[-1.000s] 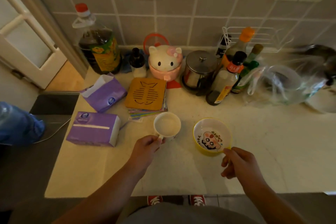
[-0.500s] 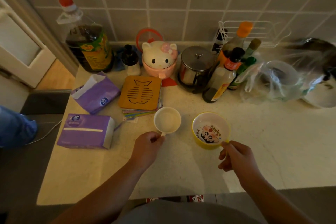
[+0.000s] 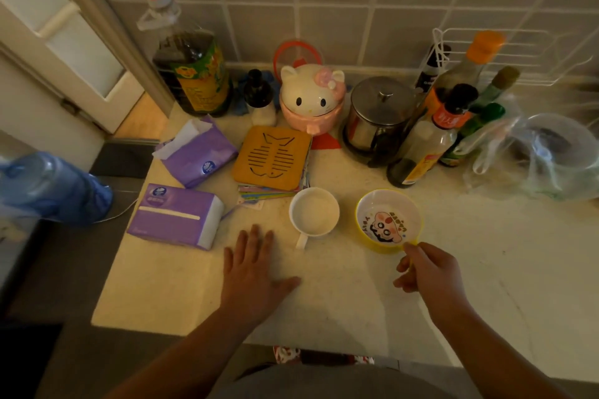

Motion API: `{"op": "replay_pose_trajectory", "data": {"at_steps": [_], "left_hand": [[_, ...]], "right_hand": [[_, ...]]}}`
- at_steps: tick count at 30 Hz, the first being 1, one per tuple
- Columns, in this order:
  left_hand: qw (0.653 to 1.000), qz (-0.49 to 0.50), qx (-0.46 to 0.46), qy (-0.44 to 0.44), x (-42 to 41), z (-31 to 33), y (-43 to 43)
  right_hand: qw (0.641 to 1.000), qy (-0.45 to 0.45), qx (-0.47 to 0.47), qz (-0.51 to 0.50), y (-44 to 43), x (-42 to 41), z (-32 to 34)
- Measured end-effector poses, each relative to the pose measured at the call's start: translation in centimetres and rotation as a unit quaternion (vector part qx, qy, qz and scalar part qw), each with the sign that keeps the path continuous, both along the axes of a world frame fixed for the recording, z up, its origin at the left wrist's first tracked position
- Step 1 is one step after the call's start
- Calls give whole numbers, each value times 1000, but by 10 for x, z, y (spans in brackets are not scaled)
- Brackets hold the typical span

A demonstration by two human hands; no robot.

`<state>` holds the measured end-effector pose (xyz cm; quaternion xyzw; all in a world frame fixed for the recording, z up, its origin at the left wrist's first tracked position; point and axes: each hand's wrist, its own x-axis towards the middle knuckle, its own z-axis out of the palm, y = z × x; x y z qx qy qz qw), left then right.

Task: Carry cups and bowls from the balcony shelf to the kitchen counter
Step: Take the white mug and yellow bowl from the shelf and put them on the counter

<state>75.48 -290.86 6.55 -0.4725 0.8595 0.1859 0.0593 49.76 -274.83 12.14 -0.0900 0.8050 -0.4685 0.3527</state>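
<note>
A white cup [image 3: 313,210] stands upright on the pale kitchen counter [image 3: 486,285], its handle pointing toward me. To its right sits a yellow bowl [image 3: 389,220] with a cartoon face printed inside. My left hand [image 3: 254,272] lies flat on the counter with fingers spread, left of the cup's handle and apart from it. My right hand [image 3: 426,272] pinches the near rim of the yellow bowl with thumb and forefinger.
Two purple tissue packs [image 3: 176,217] lie at the left. A wooden trivet [image 3: 272,157], a cat-shaped pot [image 3: 311,97], a steel canister [image 3: 377,118], an oil jug [image 3: 191,71], sauce bottles [image 3: 431,136] and a plastic bag [image 3: 544,155] crowd the back along the tiled wall.
My left hand has let go of the cup's handle and now rests open on the counter to its left. The right hand stays at the bowl's rim.
</note>
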Motion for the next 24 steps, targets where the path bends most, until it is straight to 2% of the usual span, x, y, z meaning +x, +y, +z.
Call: {"op": "replay_pose_trajectory", "data": {"at_steps": [13, 24], "left_hand": [[999, -4, -21, -37, -4, -1, 2], [1000, 2, -9, -27, -6, 3, 3]], "right_hand": [[998, -25, -25, 44, -4, -10, -13], [997, 21, -14, 79, 0, -10, -18]]}}
